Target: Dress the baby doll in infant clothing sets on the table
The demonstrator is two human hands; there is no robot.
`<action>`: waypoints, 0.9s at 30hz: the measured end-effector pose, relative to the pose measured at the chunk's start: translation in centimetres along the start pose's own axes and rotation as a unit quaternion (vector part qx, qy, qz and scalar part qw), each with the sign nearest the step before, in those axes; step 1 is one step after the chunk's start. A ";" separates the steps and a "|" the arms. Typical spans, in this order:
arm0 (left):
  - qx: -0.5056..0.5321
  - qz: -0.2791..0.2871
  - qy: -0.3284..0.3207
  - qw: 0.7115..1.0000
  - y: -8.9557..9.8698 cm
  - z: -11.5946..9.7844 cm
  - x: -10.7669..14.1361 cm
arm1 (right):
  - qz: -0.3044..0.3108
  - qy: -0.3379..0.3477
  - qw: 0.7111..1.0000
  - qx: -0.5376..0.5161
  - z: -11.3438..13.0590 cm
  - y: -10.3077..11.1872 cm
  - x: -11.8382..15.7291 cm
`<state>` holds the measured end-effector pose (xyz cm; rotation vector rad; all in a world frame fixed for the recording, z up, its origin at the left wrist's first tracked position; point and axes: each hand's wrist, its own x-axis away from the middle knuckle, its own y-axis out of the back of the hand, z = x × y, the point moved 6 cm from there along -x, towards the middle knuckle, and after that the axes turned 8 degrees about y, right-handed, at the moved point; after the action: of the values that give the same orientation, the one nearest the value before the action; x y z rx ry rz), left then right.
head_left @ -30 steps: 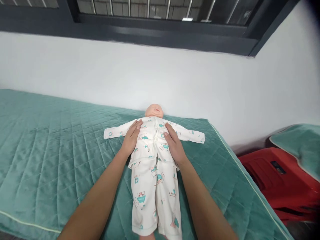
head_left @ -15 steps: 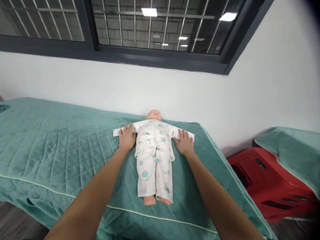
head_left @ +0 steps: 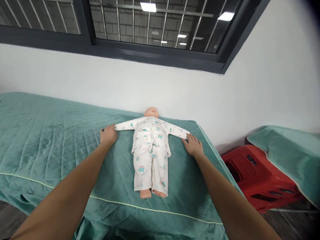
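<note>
A baby doll lies on its back on the green quilted cover, its feet toward me. It wears a white, teal-printed pajama top and matching pajama pants, and both sleeves stretch out sideways. At the end of the sleeve on the left, my left hand has its fingers curled in against the cuff; its thumb is mostly hidden. My right hand rests by the opposite cuff, with fingers apart and fingertips touching the sleeve end and the cover.
The green quilted cover spreads over the bed, with a light piped edge in front. A white wall and a dark-framed window stand behind it. To the right are a red plastic piece and another green cover.
Both hands have slid outward along the sleeves, from lying flat on them to the cuffs. The left fingers have curled. The whole view has shifted slightly.
</note>
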<state>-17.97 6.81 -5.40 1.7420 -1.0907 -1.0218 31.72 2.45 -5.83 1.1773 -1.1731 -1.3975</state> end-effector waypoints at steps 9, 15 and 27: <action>-0.001 -0.036 0.052 0.998 1.1 0.5 1.7 | -0.032 -0.035 0.999 -0.007 0.3 0.7 1.2; 0.016 -0.051 0.058 0.997 2.2 0.5 3.6 | -0.034 -0.048 0.998 -0.013 1.3 1.2 3.3; 0.202 -0.068 -0.271 0.939 6.4 -12.3 16.2 | -0.184 0.204 0.918 -0.285 12.3 5.0 12.2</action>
<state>-3.66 -7.46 1.24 1.9272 -1.6327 -1.5044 18.57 -8.93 -1.10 1.2076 -0.2182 -1.5265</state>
